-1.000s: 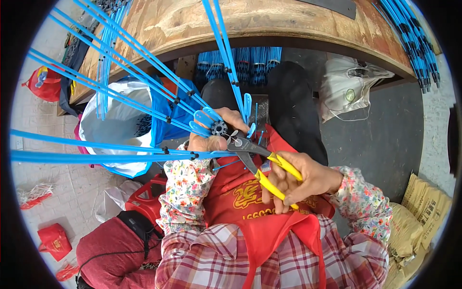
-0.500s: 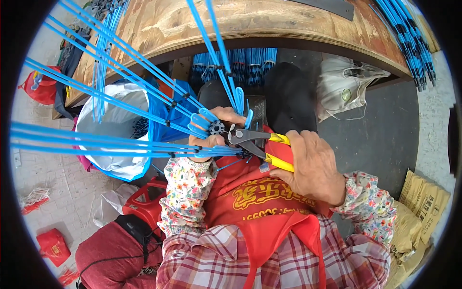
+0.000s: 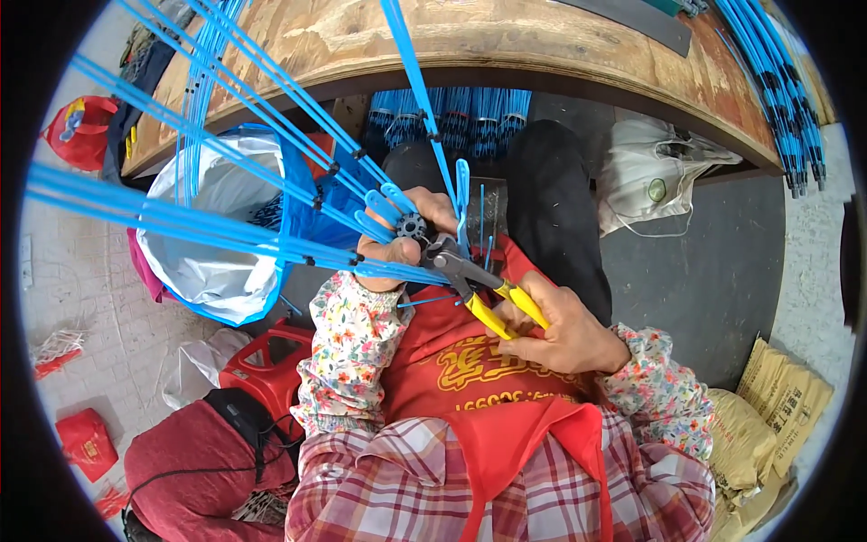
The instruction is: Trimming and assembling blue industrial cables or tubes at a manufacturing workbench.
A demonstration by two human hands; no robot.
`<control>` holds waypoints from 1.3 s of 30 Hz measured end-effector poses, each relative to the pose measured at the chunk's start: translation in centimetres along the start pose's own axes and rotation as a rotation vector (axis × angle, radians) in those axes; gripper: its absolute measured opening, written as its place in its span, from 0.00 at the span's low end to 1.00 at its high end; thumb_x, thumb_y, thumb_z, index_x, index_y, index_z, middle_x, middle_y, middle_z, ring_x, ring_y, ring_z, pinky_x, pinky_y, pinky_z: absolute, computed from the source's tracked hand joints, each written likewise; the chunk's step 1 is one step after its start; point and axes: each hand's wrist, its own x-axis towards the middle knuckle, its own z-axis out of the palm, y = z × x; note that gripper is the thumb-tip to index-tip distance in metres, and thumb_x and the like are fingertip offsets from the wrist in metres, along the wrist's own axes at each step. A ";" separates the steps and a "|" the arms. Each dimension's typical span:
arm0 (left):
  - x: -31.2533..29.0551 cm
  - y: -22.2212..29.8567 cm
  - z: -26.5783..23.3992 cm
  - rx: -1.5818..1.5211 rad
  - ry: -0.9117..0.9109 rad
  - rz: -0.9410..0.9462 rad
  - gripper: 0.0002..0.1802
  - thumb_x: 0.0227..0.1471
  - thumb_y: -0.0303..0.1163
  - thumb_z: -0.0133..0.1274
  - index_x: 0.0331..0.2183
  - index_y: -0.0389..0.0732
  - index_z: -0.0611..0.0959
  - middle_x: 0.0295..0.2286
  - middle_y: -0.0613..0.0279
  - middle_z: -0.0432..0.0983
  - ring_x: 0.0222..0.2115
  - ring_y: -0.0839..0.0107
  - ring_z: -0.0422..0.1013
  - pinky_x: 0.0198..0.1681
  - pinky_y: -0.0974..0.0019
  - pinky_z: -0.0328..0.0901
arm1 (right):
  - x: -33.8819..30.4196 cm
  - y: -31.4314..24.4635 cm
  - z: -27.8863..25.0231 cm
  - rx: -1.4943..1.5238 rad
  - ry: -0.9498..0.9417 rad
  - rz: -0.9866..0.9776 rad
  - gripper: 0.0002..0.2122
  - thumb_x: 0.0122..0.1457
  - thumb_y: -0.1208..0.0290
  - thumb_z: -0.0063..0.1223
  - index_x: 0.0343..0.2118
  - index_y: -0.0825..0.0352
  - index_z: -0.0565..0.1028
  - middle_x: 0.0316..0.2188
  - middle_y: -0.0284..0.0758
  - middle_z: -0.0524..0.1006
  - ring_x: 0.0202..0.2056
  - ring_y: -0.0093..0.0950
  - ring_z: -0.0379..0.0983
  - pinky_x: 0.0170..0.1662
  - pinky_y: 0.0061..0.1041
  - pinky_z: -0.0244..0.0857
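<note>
My left hand (image 3: 390, 256) is closed around a black notched hub (image 3: 412, 226) from which thin blue rods (image 3: 298, 185) with black joints fan out to the left and upward. Blue looped ends (image 3: 462, 194) stick up beside the hub. In my right hand (image 3: 569, 332) is a pair of pliers (image 3: 476, 274) with yellow handles, the fingers wrapped round them. The dark jaws lie against the hub's near right side, by the left thumb. Whether the jaws bite on something cannot be made out. A few thin blue pins stick out around the jaws.
Ahead is a wooden workbench (image 3: 506, 50) with bundled blue rods (image 3: 777, 81) at its right end. A white-lined blue bag (image 3: 212, 280) stands on the left, near a red stool (image 3: 264, 366). A white plastic bag (image 3: 632, 172) sits under the bench; brown sacks (image 3: 745, 434) lie at lower right.
My right hand has moved down and turned, so the pliers' handles now point more toward me. The jaws stay by the hub. The rods have swung slightly upward on the left.
</note>
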 end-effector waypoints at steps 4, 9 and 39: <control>-0.3 -0.1 0.1 0.013 0.024 0.040 0.28 0.42 0.46 0.64 0.34 0.29 0.79 0.27 0.54 0.74 0.28 0.69 0.69 0.30 0.70 0.61 | 0.5 0.8 0.0 0.235 -0.112 0.017 0.10 0.56 0.72 0.53 0.33 0.67 0.64 0.28 0.37 0.74 0.29 0.25 0.75 0.36 0.22 0.70; -0.5 -0.4 0.1 0.002 0.012 0.067 0.27 0.41 0.44 0.64 0.34 0.28 0.79 0.27 0.54 0.74 0.28 0.70 0.68 0.30 0.70 0.60 | 0.1 -1.3 -0.1 0.825 -0.279 0.335 0.11 0.63 0.61 0.44 0.33 0.66 0.65 0.30 0.37 0.74 0.31 0.26 0.75 0.36 0.24 0.70; -0.2 -0.5 1.7 -0.073 -0.108 0.002 0.19 0.40 0.34 0.65 0.29 0.32 0.76 0.24 0.57 0.72 0.25 0.72 0.66 0.29 0.70 0.61 | -2.5 -7.2 -2.3 0.329 -0.047 0.421 0.10 0.63 0.64 0.46 0.33 0.66 0.66 0.22 0.30 0.69 0.19 0.16 0.65 0.21 0.16 0.59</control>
